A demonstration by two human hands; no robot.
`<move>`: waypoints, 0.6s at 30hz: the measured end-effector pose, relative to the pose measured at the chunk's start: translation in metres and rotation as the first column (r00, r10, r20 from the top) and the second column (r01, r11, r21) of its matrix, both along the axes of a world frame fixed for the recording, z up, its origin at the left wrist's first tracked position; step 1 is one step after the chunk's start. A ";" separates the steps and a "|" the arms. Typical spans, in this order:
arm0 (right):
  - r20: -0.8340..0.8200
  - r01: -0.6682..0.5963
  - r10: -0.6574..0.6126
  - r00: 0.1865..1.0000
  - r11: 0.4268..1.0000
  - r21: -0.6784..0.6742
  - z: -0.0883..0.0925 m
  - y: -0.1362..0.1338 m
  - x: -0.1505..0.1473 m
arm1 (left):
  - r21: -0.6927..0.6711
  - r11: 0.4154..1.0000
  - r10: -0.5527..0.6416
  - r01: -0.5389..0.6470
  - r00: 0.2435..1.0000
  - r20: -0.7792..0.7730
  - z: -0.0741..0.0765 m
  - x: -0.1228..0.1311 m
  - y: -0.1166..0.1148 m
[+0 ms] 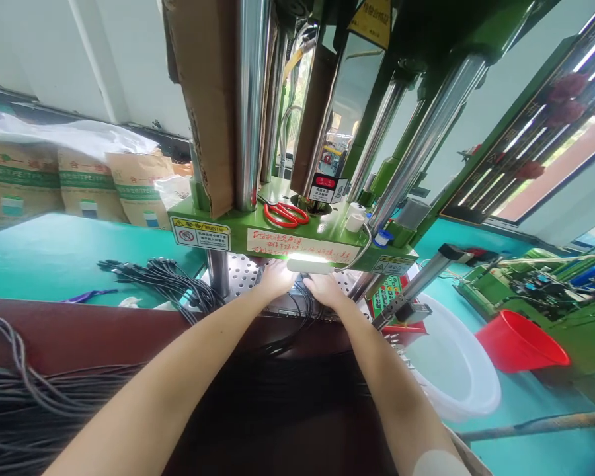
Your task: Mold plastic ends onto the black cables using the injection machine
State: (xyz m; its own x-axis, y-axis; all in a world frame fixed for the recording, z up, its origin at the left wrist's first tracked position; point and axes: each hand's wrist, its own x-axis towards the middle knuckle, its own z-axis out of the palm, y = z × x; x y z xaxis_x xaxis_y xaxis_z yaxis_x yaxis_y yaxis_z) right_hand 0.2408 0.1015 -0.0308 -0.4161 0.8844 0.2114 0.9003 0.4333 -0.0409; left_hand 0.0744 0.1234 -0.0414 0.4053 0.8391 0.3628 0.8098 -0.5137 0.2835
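Both my arms reach forward under the green press machine (pixel 258 231). My left hand (pixel 276 277) and my right hand (pixel 323 288) rest side by side on the mould area beneath a bright lamp (pixel 310 265). Thin black cables (pixel 303 307) run between and under the two hands. The fingers point away under the lamp's glare, so I cannot tell how they are set. A perforated metal plate (pixel 242 271) lies just left of my left hand.
Red scissors (pixel 285 214) lie on the machine's green deck. A bundle of black cables (pixel 163 277) sits left, more cables (pixel 24 410) at near left. A white basin (pixel 456 370) and red bucket (pixel 518 340) stand right. Paper sacks (pixel 86 188) line the back left.
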 end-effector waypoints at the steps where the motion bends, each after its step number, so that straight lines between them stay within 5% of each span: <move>1: 0.015 -0.009 0.009 1.000 1.000 -0.001 0.000 -0.002 0.000 | 0.010 0.998 -0.057 0.058 0.998 -0.025 0.001 -0.003 -0.002; 7: 0.074 -0.012 0.013 0.997 1.000 -0.009 0.005 -0.006 -0.003 | 0.008 0.973 -0.226 0.230 0.963 -0.145 0.006 -0.011 -0.002; 18: 0.084 0.054 -0.050 0.995 0.998 -0.037 -0.001 0.009 -0.010 | -0.133 0.970 -0.217 0.205 0.972 -0.086 0.005 -0.009 0.006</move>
State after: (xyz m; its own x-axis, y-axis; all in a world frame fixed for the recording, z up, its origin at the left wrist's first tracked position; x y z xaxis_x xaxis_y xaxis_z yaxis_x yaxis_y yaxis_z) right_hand 0.2313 0.1107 -0.0322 -0.3838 0.9122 0.1435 0.9226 0.3853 0.0187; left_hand 0.0658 0.1291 -0.0366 0.6066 0.7662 0.2119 0.7141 -0.6423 0.2784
